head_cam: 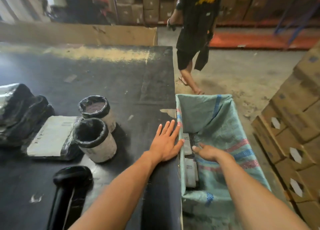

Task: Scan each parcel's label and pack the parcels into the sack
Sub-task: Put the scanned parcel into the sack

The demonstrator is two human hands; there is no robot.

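Green sack [223, 125] hung open at the table [103, 70] edge, parcels [190, 170] inside. His right hand [207, 151] reached in, fingers loose, holding nothing. His left hand [166, 143] lay flat, nearer the round parcels [97, 134] standing to its left.

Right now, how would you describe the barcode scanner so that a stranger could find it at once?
Start at the big black table and look at its near edge, left of the left hand. The scanner lies there, nearer than the two wrapped round parcels. It alone is glossy black with a long handle.
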